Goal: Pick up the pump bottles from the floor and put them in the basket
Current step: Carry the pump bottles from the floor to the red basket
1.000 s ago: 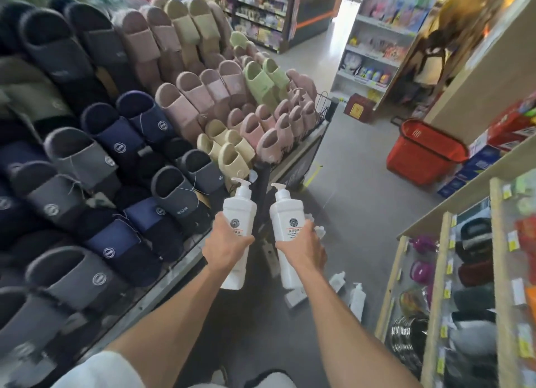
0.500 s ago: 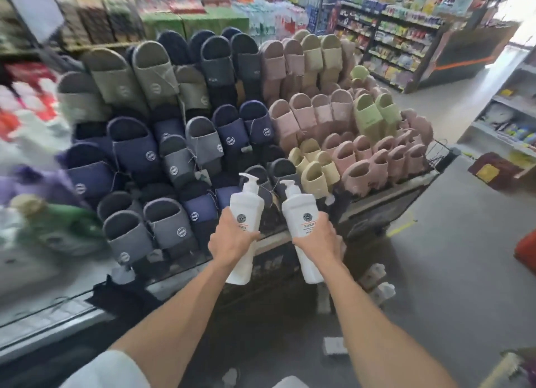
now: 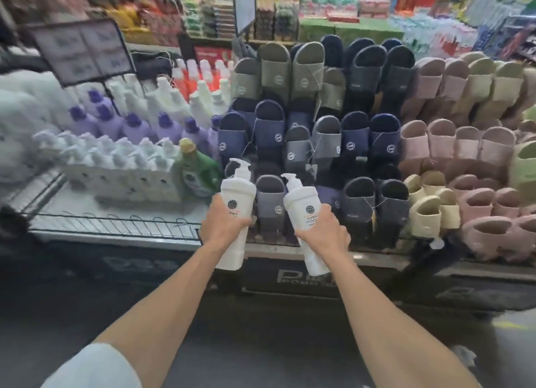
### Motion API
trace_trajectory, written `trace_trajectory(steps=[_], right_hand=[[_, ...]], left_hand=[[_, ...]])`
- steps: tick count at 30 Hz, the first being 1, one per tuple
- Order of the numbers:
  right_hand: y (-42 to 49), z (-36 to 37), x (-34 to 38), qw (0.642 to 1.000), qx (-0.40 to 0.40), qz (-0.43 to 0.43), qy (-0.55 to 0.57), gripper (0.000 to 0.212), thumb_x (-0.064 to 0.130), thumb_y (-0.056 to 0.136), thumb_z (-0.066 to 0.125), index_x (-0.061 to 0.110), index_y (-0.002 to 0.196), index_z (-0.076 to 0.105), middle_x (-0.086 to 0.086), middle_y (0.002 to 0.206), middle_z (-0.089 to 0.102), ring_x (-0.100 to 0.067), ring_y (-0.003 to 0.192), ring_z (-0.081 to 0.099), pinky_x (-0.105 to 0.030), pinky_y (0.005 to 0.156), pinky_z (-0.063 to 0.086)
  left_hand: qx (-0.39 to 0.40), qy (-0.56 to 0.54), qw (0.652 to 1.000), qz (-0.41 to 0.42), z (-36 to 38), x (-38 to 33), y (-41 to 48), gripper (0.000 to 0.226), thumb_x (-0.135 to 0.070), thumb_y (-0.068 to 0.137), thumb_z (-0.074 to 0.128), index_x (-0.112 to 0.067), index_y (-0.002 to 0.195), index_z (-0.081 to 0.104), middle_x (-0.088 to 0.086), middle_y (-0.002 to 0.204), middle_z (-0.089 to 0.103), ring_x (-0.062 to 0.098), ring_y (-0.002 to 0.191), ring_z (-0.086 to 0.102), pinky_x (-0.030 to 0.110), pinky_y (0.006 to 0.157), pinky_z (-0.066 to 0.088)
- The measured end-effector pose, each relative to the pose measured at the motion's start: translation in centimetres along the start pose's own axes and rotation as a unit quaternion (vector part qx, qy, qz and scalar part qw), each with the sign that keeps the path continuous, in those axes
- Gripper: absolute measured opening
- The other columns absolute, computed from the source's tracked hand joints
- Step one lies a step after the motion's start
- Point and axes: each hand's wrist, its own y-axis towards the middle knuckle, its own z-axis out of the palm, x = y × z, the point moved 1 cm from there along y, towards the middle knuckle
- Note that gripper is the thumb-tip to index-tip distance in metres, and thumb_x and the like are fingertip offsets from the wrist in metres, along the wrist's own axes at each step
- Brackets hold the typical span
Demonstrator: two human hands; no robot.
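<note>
At the front of a shop display shelf [image 3: 116, 233], listed left to right:

- Price sign [image 3: 84, 51]: dark frame, tilted, text blurred.
- Purple-capped bottles [image 3: 136, 126]: a standing cluster, with white and orange bottles behind them.
- Shelf pump bottles [image 3: 121, 167]: white, packed in tight rows near the shelf front.
- Green bottle [image 3: 197, 170]: gold cap, leaning, just right of the white rows.
- Left hand [image 3: 223, 225]: fingers wrapped round the middle of the left pump bottle [image 3: 236, 196], which is white, round-labelled and nearly upright, held in the air before the shelf edge.
- Right hand [image 3: 322, 231]: fingers curled round the middle of the right pump bottle [image 3: 304, 207], the same kind, its top tilted left. The two bottles are close together but apart.
- Dark slippers [image 3: 356, 144]: grey, navy and olive, stacked toes-up behind the hands.
- Pink slippers [image 3: 452, 144]: the next block along.
- Cream slippers [image 3: 432, 210]: low down, between the dark and pink pairs.
- White sleeve [image 3: 95, 367]: on the left arm, at the bottom edge.
</note>
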Motion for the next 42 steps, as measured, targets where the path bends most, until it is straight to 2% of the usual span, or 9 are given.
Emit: trace_trajectory(steps=[9, 12, 19, 23, 28, 32, 36, 39, 42], right_hand=[[-2.1, 4.7, 14.1, 0.993, 0.046, -0.106, -0.010, 0.072, 0.055, 0.068, 0.078, 0.019, 0.117, 0.039, -0.006, 0.116, 0.062, -0.038, 0.105, 0.063, -0.041, 0.076, 0.040], [-3.2, 6.6, 18.6, 0.989, 0.059, -0.136, -0.013, 0.071, 0.055, 0.067, 0.077, 0.021, 0.114, 0.038, -0.004, 0.112, 0.062, -0.037, 0.102, 0.063, -0.042, 0.080, 0.044], [-6.4, 11.9, 29.2, 0.975, 0.084, -0.206, -0.020, 0.070, 0.056, 0.065, 0.077, 0.021, 0.112, 0.039, -0.004, 0.104, 0.063, -0.035, 0.096, 0.064, -0.046, 0.085, 0.050], [-8.3, 15.2, 35.9, 0.961, 0.105, -0.255, -0.012, 0.070, 0.057, 0.065, 0.078, 0.020, 0.111, 0.040, -0.002, 0.102, 0.064, -0.032, 0.093, 0.065, -0.043, 0.082, 0.050], [-10.7, 19.1, 45.2, 0.937, 0.128, -0.325, -0.010, 0.070, 0.053, 0.065, 0.082, 0.022, 0.110, 0.039, -0.001, 0.100, 0.063, -0.031, 0.090, 0.065, -0.046, 0.082, 0.054], [-12.7, 21.9, 52.1, 0.913, 0.150, -0.378, -0.025, 0.067, 0.049, 0.071, 0.082, 0.018, 0.115, 0.041, -0.001, 0.098, 0.061, -0.029, 0.084, 0.061, -0.038, 0.074, 0.047], [-14.4, 24.9, 58.0, 0.891, 0.170, -0.419, -0.041, 0.068, 0.050, 0.070, 0.082, 0.017, 0.116, 0.044, -0.001, 0.100, 0.061, -0.030, 0.089, 0.063, -0.039, 0.075, 0.048], [-15.3, 27.0, 62.2, 0.873, 0.185, -0.448, -0.053, 0.064, 0.049, 0.072, 0.082, 0.018, 0.111, 0.042, -0.001, 0.097, 0.058, -0.026, 0.083, 0.054, -0.036, 0.071, 0.041], [-16.3, 29.3, 66.2, 0.853, 0.202, -0.479, -0.050, 0.064, 0.050, 0.071, 0.084, 0.017, 0.109, 0.043, -0.001, 0.095, 0.060, -0.025, 0.083, 0.056, -0.036, 0.070, 0.044]], left_hand=[[-0.090, -0.010, 0.991, -0.104, -11.5, 11.0, 2.3, 0.066, -0.046, 0.063, 0.081, -0.025, 0.109, 0.038, -0.003, 0.095, 0.060, 0.026, 0.083, 0.061, 0.041, 0.078, 0.052], [-0.109, -0.033, 0.985, -0.128, -14.9, 14.3, 2.7, 0.067, -0.046, 0.062, 0.081, -0.025, 0.110, 0.038, -0.003, 0.096, 0.059, 0.027, 0.086, 0.061, 0.043, 0.082, 0.052], [-0.163, -0.043, 0.969, -0.180, -23.1, 22.4, 3.3, 0.071, -0.040, 0.070, 0.080, -0.022, 0.125, 0.038, -0.002, 0.099, 0.052, 0.026, 0.088, 0.050, 0.037, 0.078, 0.042], [-0.189, -0.049, 0.956, -0.221, -27.4, 28.1, 3.8, 0.068, -0.043, 0.069, 0.079, -0.023, 0.120, 0.039, 0.001, 0.107, 0.056, 0.030, 0.092, 0.054, 0.039, 0.080, 0.045], [-0.238, -0.064, 0.931, -0.268, -32.7, 34.7, 3.9, 0.068, -0.042, 0.064, 0.080, -0.025, 0.116, 0.040, -0.002, 0.107, 0.059, 0.028, 0.091, 0.057, 0.040, 0.084, 0.049], [-0.282, -0.078, 0.903, -0.313, -36.5, 38.9, 4.0, 0.071, -0.043, 0.058, 0.081, -0.026, 0.114, 0.040, -0.002, 0.107, 0.062, 0.030, 0.095, 0.062, 0.043, 0.088, 0.051], [-0.320, -0.085, 0.881, -0.338, -40.1, 42.3, 4.5, 0.069, -0.035, 0.063, 0.084, -0.020, 0.117, 0.043, -0.002, 0.108, 0.062, 0.030, 0.098, 0.062, 0.042, 0.089, 0.049], [-0.343, -0.097, 0.860, -0.366, -42.8, 44.9, 5.0, 0.067, -0.035, 0.064, 0.083, -0.023, 0.116, 0.042, 0.000, 0.107, 0.062, 0.031, 0.093, 0.061, 0.038, 0.081, 0.048], [-0.356, -0.093, 0.843, -0.393, -45.4, 47.3, 5.6, 0.065, -0.038, 0.063, 0.081, -0.026, 0.114, 0.041, -0.001, 0.103, 0.062, 0.030, 0.086, 0.061, 0.035, 0.073, 0.046]])
